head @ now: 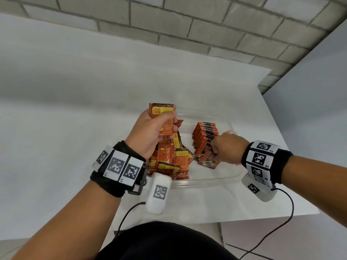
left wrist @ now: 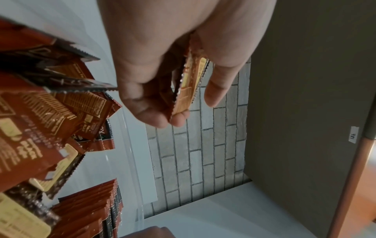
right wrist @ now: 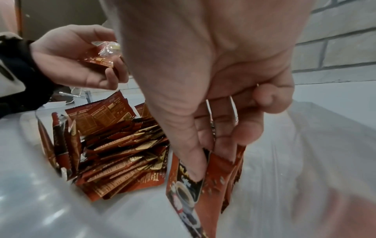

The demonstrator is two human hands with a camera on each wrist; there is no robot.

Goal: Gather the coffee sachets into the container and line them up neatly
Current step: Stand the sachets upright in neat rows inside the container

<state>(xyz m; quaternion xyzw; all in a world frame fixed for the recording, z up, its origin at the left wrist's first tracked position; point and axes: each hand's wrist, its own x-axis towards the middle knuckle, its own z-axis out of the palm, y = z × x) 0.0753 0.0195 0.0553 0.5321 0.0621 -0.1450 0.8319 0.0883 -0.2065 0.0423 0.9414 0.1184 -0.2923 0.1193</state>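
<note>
Head view: my left hand (head: 155,128) grips one sachet (head: 161,117) above the loose pile (head: 170,158) at the left end of the clear container (head: 206,180) on the worktop (head: 75,91); my right hand (head: 228,148) pinches the front of the neat row (head: 205,136) right of that pile. Left wrist: sachet held edge-on between fingers (left wrist: 154,99) and thumb; I'd flip it so the printed face matches the row. Right wrist: fingers (right wrist: 195,162) clamp the row's upright packs; keep them braced and slot the new one flush behind.
</note>
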